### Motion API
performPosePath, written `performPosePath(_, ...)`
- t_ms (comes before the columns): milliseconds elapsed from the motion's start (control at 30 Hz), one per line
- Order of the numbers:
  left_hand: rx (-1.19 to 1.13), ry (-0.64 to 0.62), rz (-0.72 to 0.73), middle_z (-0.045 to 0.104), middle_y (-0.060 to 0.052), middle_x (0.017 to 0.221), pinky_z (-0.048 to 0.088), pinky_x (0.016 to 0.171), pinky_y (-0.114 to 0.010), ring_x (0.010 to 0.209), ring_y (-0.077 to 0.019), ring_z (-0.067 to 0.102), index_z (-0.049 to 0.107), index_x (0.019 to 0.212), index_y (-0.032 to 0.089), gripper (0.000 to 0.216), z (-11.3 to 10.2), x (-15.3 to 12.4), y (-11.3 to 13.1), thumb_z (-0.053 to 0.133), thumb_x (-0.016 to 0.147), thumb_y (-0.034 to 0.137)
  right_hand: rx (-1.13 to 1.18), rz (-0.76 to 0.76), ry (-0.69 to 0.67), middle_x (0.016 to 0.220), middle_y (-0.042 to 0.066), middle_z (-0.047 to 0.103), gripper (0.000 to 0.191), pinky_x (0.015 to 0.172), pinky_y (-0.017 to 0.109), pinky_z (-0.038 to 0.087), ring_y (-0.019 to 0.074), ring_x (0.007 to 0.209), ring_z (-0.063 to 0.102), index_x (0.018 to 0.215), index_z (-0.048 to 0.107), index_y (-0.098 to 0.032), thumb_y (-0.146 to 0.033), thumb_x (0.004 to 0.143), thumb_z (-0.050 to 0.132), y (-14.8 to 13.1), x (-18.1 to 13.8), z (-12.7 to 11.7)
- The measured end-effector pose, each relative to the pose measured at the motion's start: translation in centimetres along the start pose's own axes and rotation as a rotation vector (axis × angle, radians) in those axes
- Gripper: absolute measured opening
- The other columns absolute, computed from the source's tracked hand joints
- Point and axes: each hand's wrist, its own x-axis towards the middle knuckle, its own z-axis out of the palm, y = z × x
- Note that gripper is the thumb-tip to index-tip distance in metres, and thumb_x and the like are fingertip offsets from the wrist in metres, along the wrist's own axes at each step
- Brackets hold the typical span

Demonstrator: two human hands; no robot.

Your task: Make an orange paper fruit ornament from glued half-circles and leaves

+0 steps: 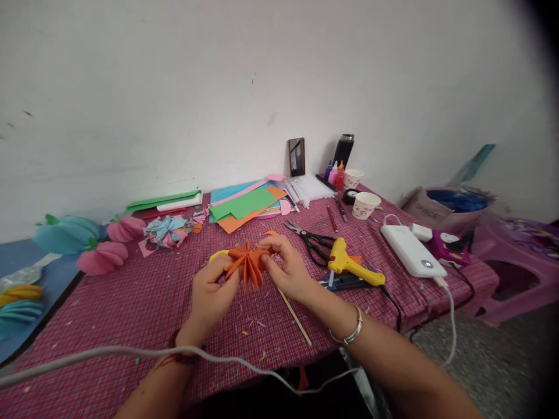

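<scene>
An orange folded-paper pumpkin [247,265], its folds fanned out like a star, is held up between my two hands above the checked cloth. My left hand [215,295] pinches its left side, thumb below and fingers behind. On its right side, my right hand [286,269] grips the paper between thumb and fingers. Behind my left fingers a bit of something yellow [218,255] shows, mostly hidden. A thin wooden stick [297,320] lies under my right hand. Black-handled scissors [315,243] and a yellow glue gun [354,265] rest right of my right hand.
Finished blue and pink paper pumpkins [102,257] stand at left, near a heap of paper scraps [168,231]. Coloured sheets [244,203] lie at the back. Paper cups [365,205] and a white power bank [413,250] are at right. A white cable [144,351] crosses in front.
</scene>
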Motion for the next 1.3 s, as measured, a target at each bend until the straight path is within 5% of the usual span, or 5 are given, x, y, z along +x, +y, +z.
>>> performPosePath(200,-0.143,-0.043,-0.144,0.053,0.002,0.064,0.044,0.056,-0.024,0.061,-0.0122,0.05,0.057,0.066,0.019,0.022,0.3,0.2,-0.4,0.061,0.086,0.025,0.008,-0.051,-0.101,0.078,0.002,0.054,0.019,0.071,0.03,0.046,0.0166,0.077,0.055,0.077,0.054,-0.021,-0.01,0.087,0.043,-0.2,0.4,-0.4)
performPosePath(600,-0.229,-0.016,-0.211,0.056,0.002,0.068,0.044,0.057,-0.022,0.062,-0.0113,0.049,0.063,0.07,0.018,0.016,0.0,0.3,-0.7,0.065,0.084,0.026,0.056,0.036,-0.167,0.085,0.004,0.056,0.039,0.077,0.036,0.047,0.0188,0.081,0.054,0.086,0.059,-0.019,-0.057,0.088,0.056,-0.3,0.5,-0.8)
performPosePath(900,-0.256,-0.036,-0.181,0.062,-0.001,0.073,0.05,0.062,-0.024,0.067,-0.0135,0.058,0.066,0.077,0.018,0.01,0.0,0.4,-0.5,0.067,0.082,0.026,-0.044,0.009,-0.102,0.074,0.002,0.057,0.028,0.069,0.031,0.047,0.0161,0.072,0.056,0.068,0.054,-0.02,-0.026,0.095,0.049,-0.2,0.5,-0.5)
performPosePath(1100,-0.062,0.157,0.03,0.066,-0.003,0.09,0.053,0.072,-0.028,0.082,-0.0155,0.066,0.057,0.098,0.022,0.017,0.4,-0.1,-1.2,0.063,0.084,0.016,-0.088,-0.009,-0.027,0.077,0.003,0.062,0.02,0.078,0.036,0.048,0.0175,0.076,0.06,0.07,0.056,-0.021,-0.018,0.09,0.053,0.0,0.3,-0.4)
performPosePath(1300,0.0,-0.072,0.066,0.067,-0.008,0.096,0.05,0.078,-0.035,0.088,-0.0203,0.063,0.065,0.091,0.021,0.018,-0.8,-0.1,-0.2,0.047,0.091,0.019,-0.117,-0.019,-0.005,0.082,0.005,0.067,0.017,0.083,0.039,0.049,0.0189,0.082,0.063,0.074,0.059,-0.021,-0.016,0.089,0.053,-0.3,0.2,-0.3)
